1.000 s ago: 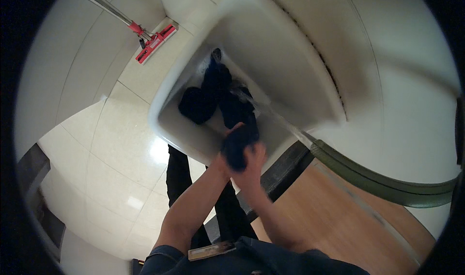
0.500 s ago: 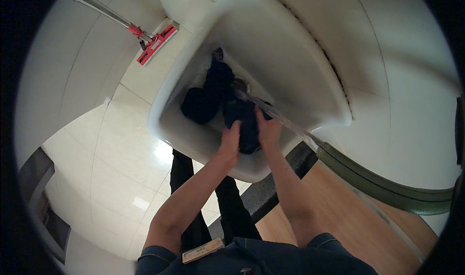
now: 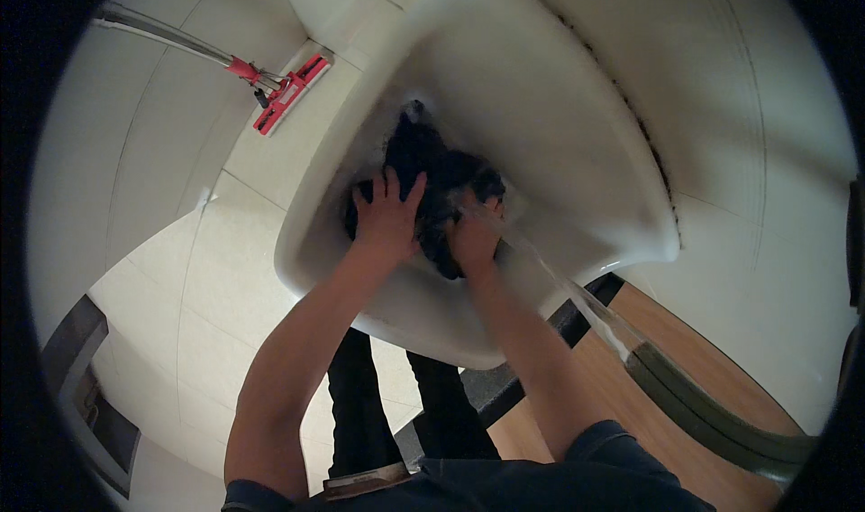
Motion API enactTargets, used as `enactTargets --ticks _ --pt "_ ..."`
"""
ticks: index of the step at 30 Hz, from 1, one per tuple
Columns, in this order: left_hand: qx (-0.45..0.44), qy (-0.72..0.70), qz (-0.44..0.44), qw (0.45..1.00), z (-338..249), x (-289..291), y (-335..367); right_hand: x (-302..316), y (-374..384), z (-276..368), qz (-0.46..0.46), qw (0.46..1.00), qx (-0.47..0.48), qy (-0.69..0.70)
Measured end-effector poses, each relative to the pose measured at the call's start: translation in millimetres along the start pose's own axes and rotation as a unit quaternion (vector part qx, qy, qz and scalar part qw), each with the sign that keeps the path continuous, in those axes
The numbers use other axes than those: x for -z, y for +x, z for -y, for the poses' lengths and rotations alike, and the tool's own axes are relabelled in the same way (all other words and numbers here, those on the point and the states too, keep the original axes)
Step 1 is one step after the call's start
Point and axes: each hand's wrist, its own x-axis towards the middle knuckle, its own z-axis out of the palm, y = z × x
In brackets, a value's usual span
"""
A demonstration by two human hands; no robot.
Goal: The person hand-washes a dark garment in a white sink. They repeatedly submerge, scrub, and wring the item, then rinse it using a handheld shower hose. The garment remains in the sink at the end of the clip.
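A bundle of soaked dark blue cloth point(image 3: 416, 147) lies bunched up in the bottom of a white ceramic basin point(image 3: 550, 142). My left hand point(image 3: 387, 219) rests on the left part of the cloth, its fingers spread. Beside it, on the right, my right hand point(image 3: 476, 237) grips a fold of the same cloth, partly covered by splashing water. A stream of water point(image 3: 559, 278) runs from the mouth of a green hose point(image 3: 698, 413) at the lower right and lands on the cloth by my right hand.
A red-headed floor mop or squeegee point(image 3: 293, 93) with a metal pole stands at the upper left on pale tiles point(image 3: 243, 224). A wood-coloured panel point(image 3: 577, 377) with a dark edge lies right of the basin. Pale walls point(image 3: 739, 151) stand close behind.
My left hand has let go of the fold held between both hands and moved left, fingers spreading on the cloth. My right hand shifted slightly left. The hose mouth appears lower and farther right.
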Motion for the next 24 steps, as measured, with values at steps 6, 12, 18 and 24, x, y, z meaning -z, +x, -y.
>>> enactTargets --ticks 6,12,18,24 --pt "0.047 -0.019 0.226 0.973 2.3 -28.5 20.2 16.4 30.1 -35.4 0.082 0.962 -0.058 0.252" --pt "-0.014 -0.09 0.225 0.97 -16.4 32.8 -22.9 59.6 -34.9 -65.5 0.123 0.934 -0.055 0.331" --pt "0.05 -0.309 0.138 0.94 -23.8 90.8 -78.8 207.8 -71.4 -71.6 0.123 0.8 -0.14 0.571" --pt "0.099 -0.377 0.12 0.913 -33.7 97.9 -103.3 283.3 -90.8 -41.2 0.073 0.714 -0.085 0.692"
